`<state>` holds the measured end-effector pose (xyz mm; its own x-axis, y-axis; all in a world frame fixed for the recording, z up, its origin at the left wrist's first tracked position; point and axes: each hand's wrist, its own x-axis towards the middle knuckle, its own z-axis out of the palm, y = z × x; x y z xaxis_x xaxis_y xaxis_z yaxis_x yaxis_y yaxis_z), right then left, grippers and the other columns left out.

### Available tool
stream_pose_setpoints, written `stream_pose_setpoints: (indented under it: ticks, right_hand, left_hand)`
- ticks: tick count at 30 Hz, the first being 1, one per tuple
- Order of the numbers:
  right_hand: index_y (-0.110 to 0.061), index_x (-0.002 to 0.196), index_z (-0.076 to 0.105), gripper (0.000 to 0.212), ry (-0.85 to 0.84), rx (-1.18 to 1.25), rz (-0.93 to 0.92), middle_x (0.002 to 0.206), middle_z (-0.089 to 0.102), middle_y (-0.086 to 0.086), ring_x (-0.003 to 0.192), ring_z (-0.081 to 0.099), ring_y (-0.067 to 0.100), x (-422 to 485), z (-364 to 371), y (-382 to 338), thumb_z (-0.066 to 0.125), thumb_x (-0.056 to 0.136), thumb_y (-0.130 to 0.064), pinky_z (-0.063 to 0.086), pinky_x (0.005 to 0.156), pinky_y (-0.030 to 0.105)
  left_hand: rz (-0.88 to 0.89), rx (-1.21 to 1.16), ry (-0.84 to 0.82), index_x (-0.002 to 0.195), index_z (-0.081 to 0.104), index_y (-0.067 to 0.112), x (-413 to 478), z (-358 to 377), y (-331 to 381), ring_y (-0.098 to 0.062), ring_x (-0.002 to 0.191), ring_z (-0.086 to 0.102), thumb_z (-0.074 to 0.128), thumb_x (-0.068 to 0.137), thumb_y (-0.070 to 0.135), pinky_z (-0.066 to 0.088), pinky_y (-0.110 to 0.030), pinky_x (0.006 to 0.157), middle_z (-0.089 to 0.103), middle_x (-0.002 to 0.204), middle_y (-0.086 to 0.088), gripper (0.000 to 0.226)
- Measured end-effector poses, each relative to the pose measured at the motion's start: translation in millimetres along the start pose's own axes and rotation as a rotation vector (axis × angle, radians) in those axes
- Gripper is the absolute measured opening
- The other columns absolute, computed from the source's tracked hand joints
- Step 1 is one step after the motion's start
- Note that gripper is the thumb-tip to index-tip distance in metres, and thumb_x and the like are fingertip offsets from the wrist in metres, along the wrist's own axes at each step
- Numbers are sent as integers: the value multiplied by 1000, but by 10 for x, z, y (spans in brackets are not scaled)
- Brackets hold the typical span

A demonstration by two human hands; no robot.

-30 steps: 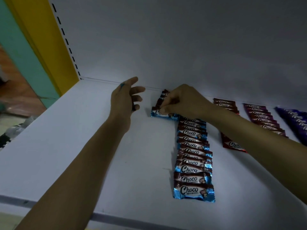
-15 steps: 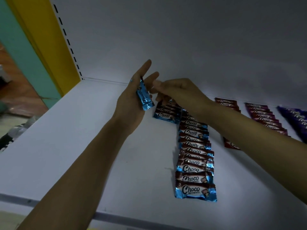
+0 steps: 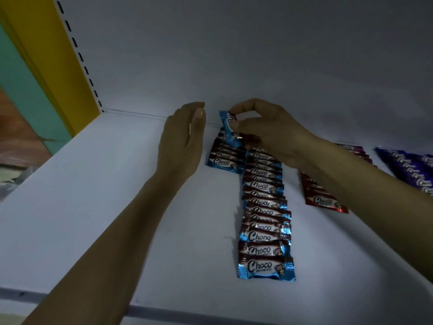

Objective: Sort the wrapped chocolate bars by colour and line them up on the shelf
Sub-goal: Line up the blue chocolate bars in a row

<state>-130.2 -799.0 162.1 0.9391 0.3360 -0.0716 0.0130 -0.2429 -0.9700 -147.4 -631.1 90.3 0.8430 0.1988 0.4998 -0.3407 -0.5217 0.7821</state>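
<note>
Pinching a blue foil-wrapped chocolate bar (image 3: 228, 127) between thumb and fingertips, my right hand (image 3: 264, 132) is holding it tilted just above the far end of a short blue row (image 3: 226, 158) lying near the back edge of the white shelf (image 3: 93, 207). My left hand (image 3: 181, 137) is hovering just beside it, fingers straight and together, grasping nothing. I am judging the sorting to be well along. A long blue row (image 3: 264, 214) is running from near the back edge to near the front edge, with the short row just beside its left side. Toward the right edge, a red row (image 3: 321, 195) and a purple row (image 3: 407, 167) are lying lined up. I am guessing that laying this bar down is next; whether unsorted bars are waiting elsewhere, I cannot tell.
</note>
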Motion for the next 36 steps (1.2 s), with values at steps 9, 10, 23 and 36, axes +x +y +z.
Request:
stream_pose_setpoints:
  ticks: [9,10,23,36]
  right_hand:
    - [-13,80,57,15,-27,-229,-13,79,66,6,55,62,4,-47,-34,-5,69,82,-3,52,53,17]
    - [-12,79,57,16,-34,-241,-14,79,65,6,54,61,4,-42,-27,2,70,81,-2,52,53,17]
    - [-13,107,66,31,-58,-251,-79,88,71,0,70,66,3,-38,57,63,70,79,1,50,63,12]
    - [-15,104,62,26,166,-153,-227,93,67,8,79,66,13,89,31,-15,71,81,-6,53,67,17]
  left_hand:
    - [138,144,-53,128,56,11,-31,26,-82,-24,110,55,21,96,49,45,-41,94,62,120,-9,61]
    - [134,143,-37,127,57,10,-27,14,-86,-24,109,56,21,96,48,45,-40,93,63,118,-9,61]
    - [-1,121,46,120,58,14,0,-50,-81,-19,103,56,21,97,44,43,-32,86,63,110,-1,53]
    - [-40,-314,-132,91,60,23,43,-121,95,-2,61,62,60,93,12,44,-14,53,71,73,13,11]
